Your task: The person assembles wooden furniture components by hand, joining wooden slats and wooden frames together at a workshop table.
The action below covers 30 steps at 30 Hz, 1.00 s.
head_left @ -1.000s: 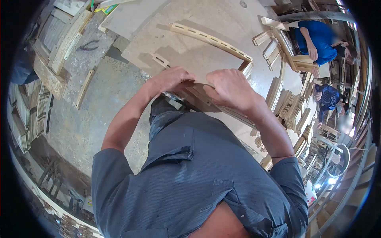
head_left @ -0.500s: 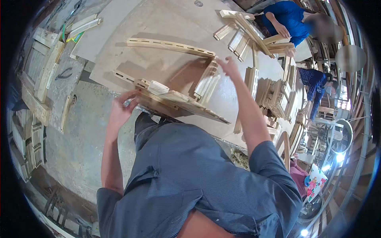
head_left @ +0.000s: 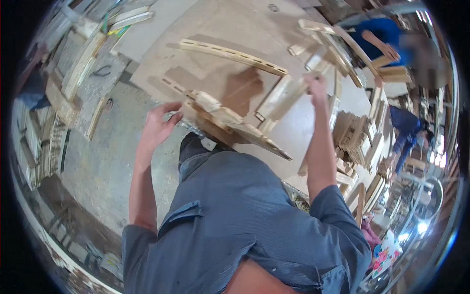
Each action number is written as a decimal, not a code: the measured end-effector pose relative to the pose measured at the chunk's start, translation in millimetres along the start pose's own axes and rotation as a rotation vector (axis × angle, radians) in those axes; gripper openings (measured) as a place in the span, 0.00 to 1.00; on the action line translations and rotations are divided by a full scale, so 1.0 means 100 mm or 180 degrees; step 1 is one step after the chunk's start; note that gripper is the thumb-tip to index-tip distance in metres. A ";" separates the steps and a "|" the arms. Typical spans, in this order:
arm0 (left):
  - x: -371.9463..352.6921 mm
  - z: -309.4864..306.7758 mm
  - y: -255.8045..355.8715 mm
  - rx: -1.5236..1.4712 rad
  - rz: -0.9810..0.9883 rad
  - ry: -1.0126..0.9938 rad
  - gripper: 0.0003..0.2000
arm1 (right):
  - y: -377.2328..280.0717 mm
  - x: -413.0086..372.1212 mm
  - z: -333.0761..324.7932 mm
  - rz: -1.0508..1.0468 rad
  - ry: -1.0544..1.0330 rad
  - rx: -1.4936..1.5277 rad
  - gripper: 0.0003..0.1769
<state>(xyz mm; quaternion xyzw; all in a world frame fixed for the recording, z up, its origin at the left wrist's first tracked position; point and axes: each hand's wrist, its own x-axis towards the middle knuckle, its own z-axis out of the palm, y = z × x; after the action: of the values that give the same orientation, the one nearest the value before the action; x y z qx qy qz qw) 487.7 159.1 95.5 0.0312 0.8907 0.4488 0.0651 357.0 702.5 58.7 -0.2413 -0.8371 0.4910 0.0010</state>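
Note:
My left hand (head_left: 160, 125) is beside the near left end of a wooden frame, its thumb and fingers apart with nothing between them. My right hand (head_left: 317, 85) is curled at the upper end of a pale wooden slat (head_left: 289, 102), slightly blurred. That slat slants alongside the frame's right crosspiece (head_left: 272, 98). A slotted rail (head_left: 235, 57) forms the frame's far side. Along the near edge, a panel of wooden pieces (head_left: 230, 117) leans toward my body and partly hides the near slotted rail (head_left: 173, 84).
Wooden parts are stacked (head_left: 351, 132) to the right on the worktable (head_left: 215, 22). A co-worker in blue (head_left: 374, 41) handles wood at the far right; another person (head_left: 406, 127) is behind the stacks. Pliers (head_left: 101, 71) lie on a bench at left, near more wooden pieces.
My right hand has curled in at the slat, and the slat has shifted up and right. My left hand stays near the frame's end. The whole view has shifted.

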 end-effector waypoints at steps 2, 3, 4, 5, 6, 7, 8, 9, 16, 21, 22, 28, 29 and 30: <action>0.16 -0.12 -0.01 -0.0370 -0.0179 -0.0183 0.16 | -0.70 -0.35 0.06 -0.0741 0.0153 0.0383 0.20; 0.25 -0.15 0.02 -0.0540 -0.0003 -0.0060 0.16 | -1.19 -0.61 0.13 -0.1003 0.0186 0.0370 0.23; 0.36 -0.18 0.06 -0.0712 0.0193 0.0053 0.17 | -1.61 -0.88 0.26 -0.1261 0.0094 0.0448 0.21; 0.49 -0.20 0.08 -0.0714 0.0469 0.0063 0.17 | -1.93 -1.11 0.44 -0.1521 0.0020 0.0519 0.20; 0.62 -0.21 0.10 -0.0728 0.0753 0.0066 0.18 | -2.10 -1.25 0.62 -0.1952 -0.0288 0.0529 0.20; 0.71 -0.24 0.20 -0.0735 0.0751 0.0069 0.18 | -2.23 -1.35 0.78 -0.2385 -0.0595 0.0527 0.20; 0.79 -0.28 0.31 -0.0847 0.0610 -0.0172 0.18 | -2.30 -1.41 0.91 -0.2579 -0.0745 -0.0020 0.19; 0.86 -0.31 0.34 -0.0966 0.0467 -0.0412 0.19 | -2.36 -1.47 1.04 -0.2759 -0.0897 -0.0579 0.18; 1.24 -0.12 -0.37 -0.1086 0.0757 -0.1903 0.21 | -2.38 -1.66 1.84 -0.2892 -0.1700 -0.0926 0.17; 1.28 -0.03 -0.52 -0.2183 0.0744 -0.2383 0.17 | -2.50 -1.73 1.91 -0.2896 -0.1701 -0.0852 0.14; 1.28 0.00 -0.51 -0.2206 0.0733 -0.2390 0.17 | -2.57 -1.73 1.87 -0.2874 -0.1840 -0.1240 0.13; 1.36 0.01 -0.54 -0.2033 0.1177 -0.2585 0.13 | -2.95 -1.88 1.87 -0.2592 -0.2324 -0.2592 0.10; 1.38 -0.02 -0.55 -0.1481 0.1306 -0.2580 0.12 | -2.97 -1.90 1.89 -0.2621 -0.2489 -0.2810 0.10; 1.40 -0.06 -0.53 -0.0929 0.1431 -0.2566 0.10 | -2.97 -1.92 1.93 -0.2588 -0.2488 -0.2813 0.10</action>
<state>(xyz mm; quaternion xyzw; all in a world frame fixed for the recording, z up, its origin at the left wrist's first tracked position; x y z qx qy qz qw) 348.6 138.4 43.9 0.3849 0.6935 0.5242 0.3101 360.9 347.1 248.8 0.3055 -0.9204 0.1173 -0.2139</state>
